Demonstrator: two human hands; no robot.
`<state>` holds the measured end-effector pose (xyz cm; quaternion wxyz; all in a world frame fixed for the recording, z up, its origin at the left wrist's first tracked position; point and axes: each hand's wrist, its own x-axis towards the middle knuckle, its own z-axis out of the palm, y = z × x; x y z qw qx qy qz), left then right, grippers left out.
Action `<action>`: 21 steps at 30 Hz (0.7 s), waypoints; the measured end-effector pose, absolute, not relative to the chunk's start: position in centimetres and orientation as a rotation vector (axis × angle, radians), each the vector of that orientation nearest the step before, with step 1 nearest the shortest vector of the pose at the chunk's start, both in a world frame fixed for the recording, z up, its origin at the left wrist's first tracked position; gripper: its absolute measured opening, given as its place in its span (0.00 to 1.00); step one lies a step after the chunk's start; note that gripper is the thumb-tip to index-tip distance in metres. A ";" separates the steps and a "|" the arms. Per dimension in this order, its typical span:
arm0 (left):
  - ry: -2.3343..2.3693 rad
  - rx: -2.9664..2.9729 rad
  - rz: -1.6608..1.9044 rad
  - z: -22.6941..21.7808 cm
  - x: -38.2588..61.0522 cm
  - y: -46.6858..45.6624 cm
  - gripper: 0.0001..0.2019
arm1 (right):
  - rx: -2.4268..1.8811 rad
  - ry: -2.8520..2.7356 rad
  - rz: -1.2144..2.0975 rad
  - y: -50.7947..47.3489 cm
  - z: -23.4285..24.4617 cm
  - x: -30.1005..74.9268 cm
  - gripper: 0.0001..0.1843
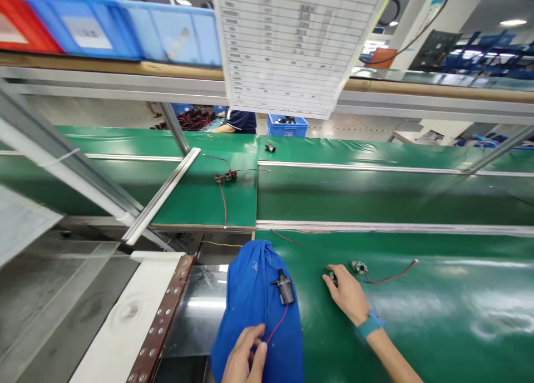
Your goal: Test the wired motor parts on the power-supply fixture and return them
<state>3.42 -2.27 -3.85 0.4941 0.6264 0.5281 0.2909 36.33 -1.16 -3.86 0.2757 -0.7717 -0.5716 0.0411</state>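
Note:
My left hand [246,356] is closed at the bottom of the view, thumb and fingers pinching the end of a red wire [278,323]. That wire runs up to a small black pump [285,289] with a nozzle on top, lying on a blue cloth [254,294]. To the right, my right hand [349,298], a blue band at its wrist, has thumb and forefinger closed around a small round part [332,277] low over the green worktop; the fingers partly hide it. Just beyond it lies a similar round motor part [359,267] with a red lead.
Several small wired parts [228,175] lie on the green board ahead, and a black part [270,148] farther back. A conveyor [125,310] with a metal chute runs at left. A hanging sheet [287,49] and blue bins [175,32] are overhead. Another person's arm [225,128] shows behind.

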 end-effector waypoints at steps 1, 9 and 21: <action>1.325 1.593 0.732 -3.2 3.1 -1.9 0.22 | -2.051 -1.516 0.188 -0.4 -3.3 36.1 0.21; 1.829 2.167 1.209 6.7 2.2 -1.5 0.33 | -1.033 -2.155 0.706 4.6 9.9 23.3 0.13; 2.477 0.890 0.854 4.6 -13.0 -15.9 0.12 | -0.255 -2.691 0.910 8.4 2.9 -6.2 0.13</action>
